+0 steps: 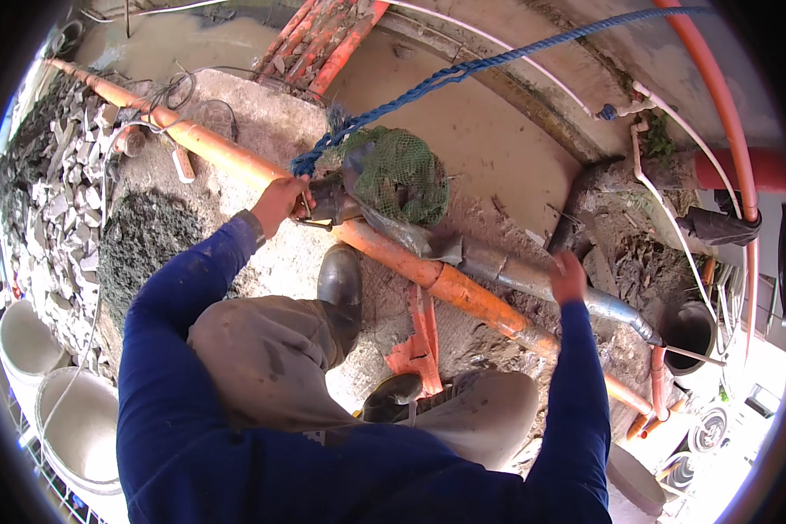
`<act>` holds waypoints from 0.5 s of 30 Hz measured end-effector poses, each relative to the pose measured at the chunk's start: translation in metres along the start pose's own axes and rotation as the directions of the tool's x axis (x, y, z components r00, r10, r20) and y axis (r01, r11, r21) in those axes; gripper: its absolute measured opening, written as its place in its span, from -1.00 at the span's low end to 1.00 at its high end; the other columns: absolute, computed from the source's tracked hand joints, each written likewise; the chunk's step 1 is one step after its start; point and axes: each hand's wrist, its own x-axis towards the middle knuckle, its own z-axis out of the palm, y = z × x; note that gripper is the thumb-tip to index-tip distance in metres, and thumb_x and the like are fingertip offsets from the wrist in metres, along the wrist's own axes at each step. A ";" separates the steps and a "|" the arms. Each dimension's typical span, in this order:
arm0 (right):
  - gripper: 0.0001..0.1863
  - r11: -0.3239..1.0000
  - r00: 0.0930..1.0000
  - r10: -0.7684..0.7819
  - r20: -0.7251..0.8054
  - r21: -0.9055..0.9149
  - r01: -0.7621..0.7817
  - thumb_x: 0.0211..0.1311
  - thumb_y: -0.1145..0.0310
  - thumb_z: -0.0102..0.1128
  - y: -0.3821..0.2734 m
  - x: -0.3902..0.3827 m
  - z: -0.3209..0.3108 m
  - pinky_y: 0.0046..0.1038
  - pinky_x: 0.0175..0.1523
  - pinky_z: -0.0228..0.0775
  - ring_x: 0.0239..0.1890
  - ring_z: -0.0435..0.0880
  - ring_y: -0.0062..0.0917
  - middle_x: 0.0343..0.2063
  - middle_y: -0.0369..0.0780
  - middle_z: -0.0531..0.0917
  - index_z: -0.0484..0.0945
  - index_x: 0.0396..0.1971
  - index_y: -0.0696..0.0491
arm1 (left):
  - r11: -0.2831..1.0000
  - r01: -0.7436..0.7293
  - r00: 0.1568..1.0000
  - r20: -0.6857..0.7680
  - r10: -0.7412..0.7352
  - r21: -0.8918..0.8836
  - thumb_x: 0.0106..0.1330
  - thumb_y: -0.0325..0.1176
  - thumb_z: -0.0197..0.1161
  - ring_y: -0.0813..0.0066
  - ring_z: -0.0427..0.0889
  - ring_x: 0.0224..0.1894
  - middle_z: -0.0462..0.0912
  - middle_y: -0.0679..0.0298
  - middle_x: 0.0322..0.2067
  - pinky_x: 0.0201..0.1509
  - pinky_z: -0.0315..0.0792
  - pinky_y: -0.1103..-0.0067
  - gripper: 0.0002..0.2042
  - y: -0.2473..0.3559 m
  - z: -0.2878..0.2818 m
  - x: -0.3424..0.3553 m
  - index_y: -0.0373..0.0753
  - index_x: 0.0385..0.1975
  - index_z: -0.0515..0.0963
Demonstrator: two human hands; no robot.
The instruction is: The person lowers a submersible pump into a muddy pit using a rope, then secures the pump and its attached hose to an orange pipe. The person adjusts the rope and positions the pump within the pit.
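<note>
My left hand (281, 206) is closed around a dark, thin handle at the end of a black fitting (334, 199). This fitting joins a rounded body wrapped in green netting (402, 177). A thick blue rope (428, 80) is knotted beside my left fingers and runs off to the upper right. From the netted body a grey, muddy tube (515, 271) stretches right, ending in a shiny metal part (616, 310). My right hand (568, 278), smeared by motion, is over this tube; its fingers cannot be made out, nor whether it touches.
A long orange pipe (375, 247) crosses under my hands. Muddy water (472, 131) lies ahead, with several orange pipes (323, 44) over it. Broken stones (61, 196) and a dark gravel heap (144, 240) lie left, near white buckets (79, 428). My boots (339, 288) stand close by.
</note>
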 end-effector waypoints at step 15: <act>-0.78 0.633 1.000 -0.005 0.026 0.774 -0.017 0.39 0.35 0.11 -0.264 0.154 0.147 -0.40 0.05 0.43 -0.11 0.58 -0.49 -0.13 -0.22 0.65 0.56 -0.12 0.18 | 0.782 -0.115 0.993 -0.099 0.069 -0.612 0.46 -0.20 0.07 0.43 0.52 -0.37 0.55 0.29 -0.43 0.00 0.47 0.43 -0.76 -0.035 0.004 -0.016 -0.17 -0.43 0.46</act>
